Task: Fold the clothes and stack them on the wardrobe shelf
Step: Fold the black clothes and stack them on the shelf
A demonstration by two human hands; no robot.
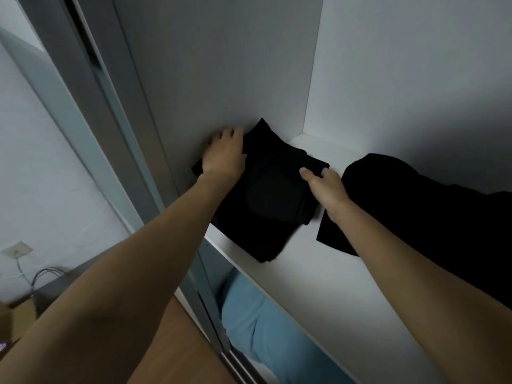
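Note:
A stack of folded black clothes lies on the white wardrobe shelf, pushed against the left inner wall. My left hand rests flat on the stack's far left corner, fingers spread against the wall. My right hand pinches the right edge of the top folded piece between thumb and fingers. To the right, a loose black garment lies unfolded on the same shelf, partly under my right forearm.
The wardrobe's grey sliding door frame stands at the left. Below the shelf lies a blue fabric bundle. A cardboard box, a dark surface with cables and a wall socket sit at the lower left.

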